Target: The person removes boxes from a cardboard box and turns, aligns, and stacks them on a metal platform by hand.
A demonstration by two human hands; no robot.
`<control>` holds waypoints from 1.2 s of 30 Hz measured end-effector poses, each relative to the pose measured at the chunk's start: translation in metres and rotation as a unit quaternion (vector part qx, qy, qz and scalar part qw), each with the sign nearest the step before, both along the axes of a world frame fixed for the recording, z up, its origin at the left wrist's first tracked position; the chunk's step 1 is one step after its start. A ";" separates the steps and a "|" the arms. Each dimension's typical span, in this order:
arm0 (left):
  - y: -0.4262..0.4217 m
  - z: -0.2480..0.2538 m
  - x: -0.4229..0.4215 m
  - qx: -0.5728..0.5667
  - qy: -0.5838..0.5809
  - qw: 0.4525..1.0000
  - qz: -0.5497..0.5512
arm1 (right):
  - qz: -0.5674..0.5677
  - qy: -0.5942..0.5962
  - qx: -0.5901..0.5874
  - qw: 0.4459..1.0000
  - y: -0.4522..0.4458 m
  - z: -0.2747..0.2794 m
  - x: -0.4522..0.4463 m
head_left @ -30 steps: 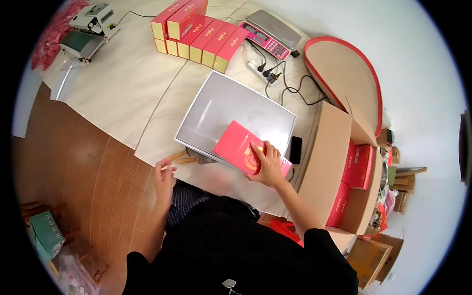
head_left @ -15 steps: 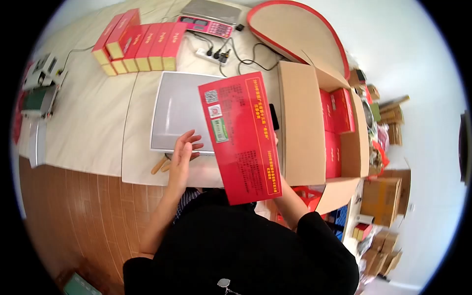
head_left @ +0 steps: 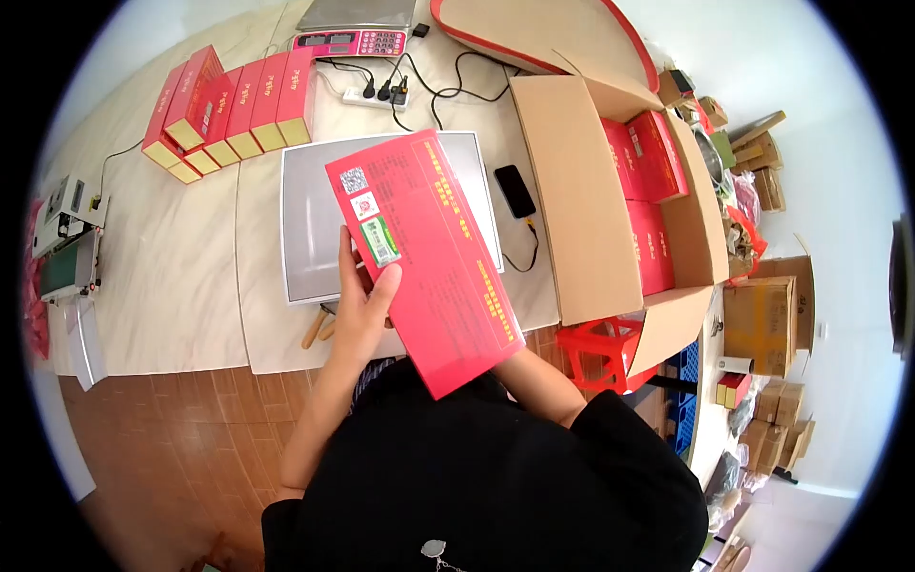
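Observation:
My left hand (head_left: 364, 303) grips the left edge of a red box (head_left: 443, 296), its thumb on the printed face and its fingers around the side. The box is tilted above the table's near edge. Yellow Chinese print, a QR code and a green-and-white sticker (head_left: 381, 241) show on the upward face. My right forearm (head_left: 541, 383) runs up behind the box; that hand and its fingers are hidden there. Under the box's upper part lies a grey panel with a white rim (head_left: 310, 224).
Several red-and-gold boxes (head_left: 253, 100) stand at the back left, near a pink scale (head_left: 353, 44) and a power strip (head_left: 376, 96). A phone (head_left: 516, 191) lies beside an open carton (head_left: 572, 219) holding red boxes. A red stool (head_left: 600, 355) stands below the carton.
My left hand was off the box with its fingers spread; now it grips the left edge. The box has shifted left and tilted more, uncovering the phone. The camera view has also shifted.

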State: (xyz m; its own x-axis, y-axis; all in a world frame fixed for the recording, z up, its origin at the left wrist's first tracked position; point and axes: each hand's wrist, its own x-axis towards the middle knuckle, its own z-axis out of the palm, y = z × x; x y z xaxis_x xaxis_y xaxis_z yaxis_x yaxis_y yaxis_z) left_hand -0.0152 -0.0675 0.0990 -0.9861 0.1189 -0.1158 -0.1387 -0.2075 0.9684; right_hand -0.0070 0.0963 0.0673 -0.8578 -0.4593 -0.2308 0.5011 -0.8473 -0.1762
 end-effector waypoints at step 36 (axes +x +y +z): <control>0.001 -0.042 -0.024 0.023 0.076 0.965 0.250 | 0.053 0.424 0.640 0.638 -0.003 0.017 -0.100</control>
